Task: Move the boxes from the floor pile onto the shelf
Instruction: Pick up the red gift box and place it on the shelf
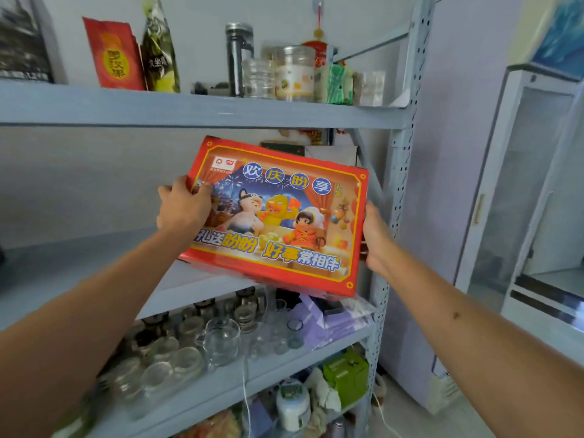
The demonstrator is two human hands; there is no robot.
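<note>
- Red box [275,216] held tilted at the front edge of the middle shelf [94,267].
- Left hand [183,205] and right hand [376,238] clamped on opposite ends.
- Best levelled, then slid rearward onto bare shelf.

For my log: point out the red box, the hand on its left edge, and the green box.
red box [278,216], head view, middle of printed face
left hand [183,207], head view, back of hand
green box [346,376], head view, front face

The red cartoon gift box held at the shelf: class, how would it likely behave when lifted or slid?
The red gift box looks stiff: its edges stay straight between the left hand and right hand. Probably light, held at its ends. Its flat base should slide on the shelf, not roll.
</note>
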